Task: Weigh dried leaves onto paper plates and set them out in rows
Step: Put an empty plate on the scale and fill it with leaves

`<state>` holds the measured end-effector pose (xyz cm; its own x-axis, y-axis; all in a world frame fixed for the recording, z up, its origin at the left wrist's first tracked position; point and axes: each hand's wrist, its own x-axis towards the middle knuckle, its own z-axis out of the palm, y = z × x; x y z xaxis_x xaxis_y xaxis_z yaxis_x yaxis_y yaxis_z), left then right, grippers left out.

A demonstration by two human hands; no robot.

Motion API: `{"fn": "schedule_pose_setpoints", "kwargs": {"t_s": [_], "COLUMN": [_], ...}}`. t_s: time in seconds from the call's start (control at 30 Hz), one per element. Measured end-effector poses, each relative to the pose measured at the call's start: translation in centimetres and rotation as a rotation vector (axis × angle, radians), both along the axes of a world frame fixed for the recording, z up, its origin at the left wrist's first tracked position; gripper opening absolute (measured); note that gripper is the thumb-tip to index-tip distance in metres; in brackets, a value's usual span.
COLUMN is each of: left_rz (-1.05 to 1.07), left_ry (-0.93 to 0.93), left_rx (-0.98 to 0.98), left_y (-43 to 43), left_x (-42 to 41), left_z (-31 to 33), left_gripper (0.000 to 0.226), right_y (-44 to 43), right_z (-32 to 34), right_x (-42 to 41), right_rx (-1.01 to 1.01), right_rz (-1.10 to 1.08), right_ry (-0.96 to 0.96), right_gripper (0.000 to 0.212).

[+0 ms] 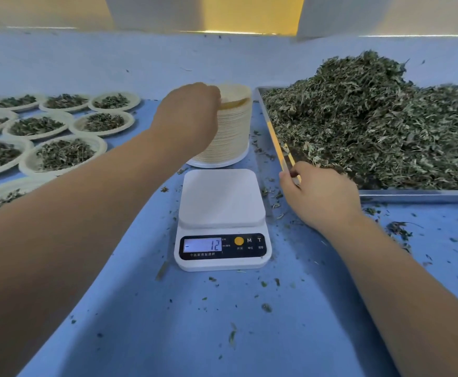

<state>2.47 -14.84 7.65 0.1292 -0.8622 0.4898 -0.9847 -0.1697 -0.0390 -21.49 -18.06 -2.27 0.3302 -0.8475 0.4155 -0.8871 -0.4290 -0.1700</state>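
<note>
While gripping the top plate of the plate stack [236,131] at upper centre with the left hand [192,110], reaching directly above the bare scale [221,197]; pinching the rim of the tray [412,192] at centre right with the right hand [320,194], beside the dried leaves [372,118].

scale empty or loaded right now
Empty. The scale has a bare white platform with nothing resting on it. Its display is lit and reads minus 12.
</note>
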Motion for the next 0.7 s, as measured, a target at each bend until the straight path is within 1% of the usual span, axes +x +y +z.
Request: {"fn": "schedule_pose_setpoints", "kwargs": {"t_s": [0.1, 0.2, 0.27, 0.33, 0.43, 0.5, 0.6, 0.7], "left_rz": [-0.065, -0.14, -0.139, -0.106, -0.047, -0.046, -0.12, -0.219], "left_ry": [-0.025, -0.073, -0.086, -0.064, 0.026, 0.097, 0.309, 0.47], "left_rx": [-0.038, -0.053, -0.056, -0.077, -0.172, -0.253, -0.388, -0.562], "left_y": [0.2, 0.7, 0.9, 1.1, 0.9, 0.6, 0.9, 3.1], "left_x": [0.2, 0.3, 0.3, 0.3, 0.6, 0.9, 1.1, 0.5], "left_z": [-0.2, -0.6, -0.7, -0.9, -1.0, -1.1, -1.4, -2.6], "left_gripper": [0.034, 0.042, 0.044, 0.042, 0.03, 0.026, 0.031, 0.028], "right_y": [0.0, 0.1, 0.1, 0.1, 0.2, 0.2, 0.3, 0.5], "right_z": [0.0, -0.1, -0.1, -0.1, -0.1, 0.0, 0.2, 0.5], "right_x": [0.0, 0.0, 0.1, 0.1, 0.1, 0.1, 0.0, -0.1], "right_rx": [-0.013, -0.018, -0.016, -0.01, 0.0, 0.006, 0.014, 0.021], "right_rz": [0.004, 0.0, -0.001, 0.001, -0.001, 0.004, 0.012, 0.021], "right_ry": [0.005, 0.005, -0.006, -0.008, -0.005, -0.005, -0.011, -0.03], "right_gripper": [0.044, 0.044, 0.043, 0.044, 0.044, 0.043, 0.041, 0.039]}}
